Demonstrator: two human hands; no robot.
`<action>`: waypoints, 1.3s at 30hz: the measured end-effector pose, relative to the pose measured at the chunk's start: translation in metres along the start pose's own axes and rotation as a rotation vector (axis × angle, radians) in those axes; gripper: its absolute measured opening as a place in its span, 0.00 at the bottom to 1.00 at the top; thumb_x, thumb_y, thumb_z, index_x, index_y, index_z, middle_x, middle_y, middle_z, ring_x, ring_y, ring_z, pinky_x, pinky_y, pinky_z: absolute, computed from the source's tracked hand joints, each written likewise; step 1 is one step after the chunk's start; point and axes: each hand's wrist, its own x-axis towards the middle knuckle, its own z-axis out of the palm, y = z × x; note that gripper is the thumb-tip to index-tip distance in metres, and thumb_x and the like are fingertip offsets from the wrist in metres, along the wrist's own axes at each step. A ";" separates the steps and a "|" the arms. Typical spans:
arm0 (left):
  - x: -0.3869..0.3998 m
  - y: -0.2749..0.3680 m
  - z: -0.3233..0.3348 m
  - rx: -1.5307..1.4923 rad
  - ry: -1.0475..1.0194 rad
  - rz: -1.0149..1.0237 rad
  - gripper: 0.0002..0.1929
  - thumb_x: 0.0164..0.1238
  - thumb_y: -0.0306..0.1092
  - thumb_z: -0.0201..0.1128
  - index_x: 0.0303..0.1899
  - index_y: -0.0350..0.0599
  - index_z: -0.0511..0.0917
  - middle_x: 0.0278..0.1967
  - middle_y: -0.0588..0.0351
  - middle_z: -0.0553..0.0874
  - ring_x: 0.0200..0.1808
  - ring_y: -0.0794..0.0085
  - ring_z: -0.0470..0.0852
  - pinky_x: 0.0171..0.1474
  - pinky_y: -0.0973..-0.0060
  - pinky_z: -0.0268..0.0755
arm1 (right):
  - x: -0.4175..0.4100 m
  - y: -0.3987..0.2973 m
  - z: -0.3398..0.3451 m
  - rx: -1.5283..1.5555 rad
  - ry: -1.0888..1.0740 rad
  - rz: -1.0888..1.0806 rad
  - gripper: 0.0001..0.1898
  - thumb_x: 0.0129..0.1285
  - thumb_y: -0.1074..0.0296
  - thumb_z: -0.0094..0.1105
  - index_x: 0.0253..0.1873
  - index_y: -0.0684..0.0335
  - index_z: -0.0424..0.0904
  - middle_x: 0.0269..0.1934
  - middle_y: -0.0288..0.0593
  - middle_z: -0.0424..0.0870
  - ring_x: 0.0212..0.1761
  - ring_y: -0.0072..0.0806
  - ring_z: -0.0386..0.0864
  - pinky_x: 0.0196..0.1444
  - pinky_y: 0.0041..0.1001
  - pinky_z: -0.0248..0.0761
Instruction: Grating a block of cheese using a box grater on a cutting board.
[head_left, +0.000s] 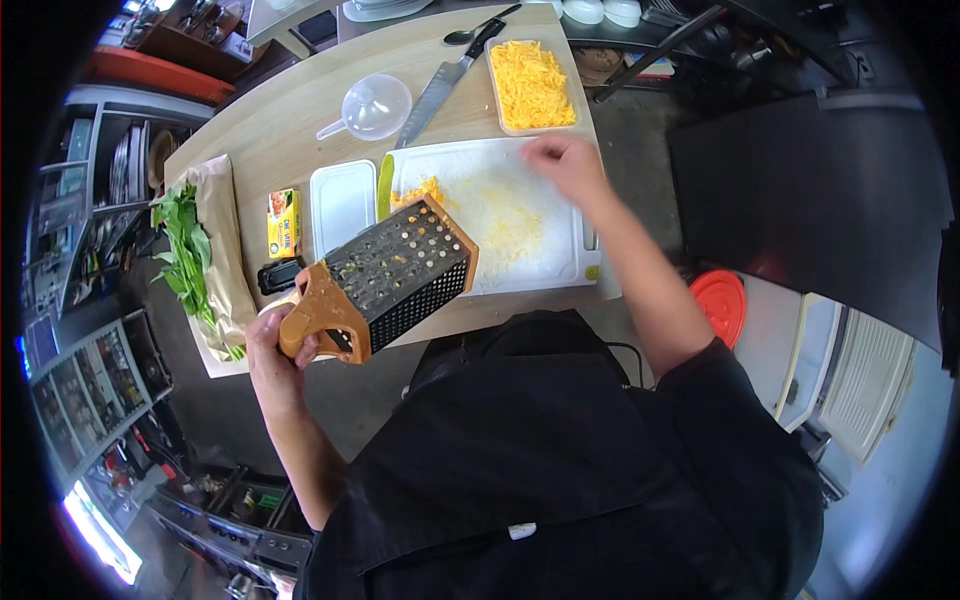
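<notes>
My left hand (283, 349) is closed round the orange handle of a box grater (401, 274), which lies tilted over the near left part of a white cutting board (499, 217). A small heap of grated orange cheese (426, 189) sits on the board just beyond the grater, and smears and crumbs mark the board's middle. Over the board's far right part is my right hand (566, 166), slightly blurred, its fingers curled; whether it holds anything is hidden. Past it stands a clear plastic container (534, 86) full of grated orange cheese.
A chef's knife (442, 90), a spoon (459, 36) and a clear plastic funnel (375, 107) lie beyond the board. To its left are a white lid (343, 202), a yellow box (284, 223), a black plastic tray (280, 276) and leafy greens (184, 251) in brown paper (225, 262).
</notes>
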 end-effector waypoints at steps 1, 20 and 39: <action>-0.010 -0.002 0.001 -0.003 0.026 0.003 0.18 0.70 0.39 0.46 0.39 0.29 0.73 0.21 0.51 0.75 0.17 0.78 0.66 0.21 0.84 0.55 | 0.012 -0.023 -0.010 -0.068 0.084 -0.122 0.05 0.57 0.73 0.64 0.38 0.63 0.86 0.28 0.35 0.85 0.29 0.16 0.78 0.35 0.19 0.72; -0.036 -0.019 0.023 0.014 0.267 0.070 0.20 0.69 0.41 0.48 0.37 0.27 0.75 0.19 0.51 0.76 0.16 0.79 0.65 0.20 0.83 0.53 | 0.070 -0.002 -0.054 -0.900 -0.062 -0.773 0.08 0.56 0.74 0.58 0.40 0.59 0.82 0.44 0.39 0.81 0.47 0.36 0.78 0.47 0.33 0.74; -0.035 -0.006 -0.014 -0.034 0.376 0.074 0.20 0.68 0.42 0.47 0.38 0.27 0.73 0.19 0.53 0.74 0.14 0.80 0.63 0.18 0.83 0.50 | 0.054 -0.048 -0.019 -0.907 0.085 -0.589 0.05 0.56 0.70 0.57 0.37 0.59 0.81 0.37 0.38 0.81 0.43 0.36 0.78 0.44 0.34 0.74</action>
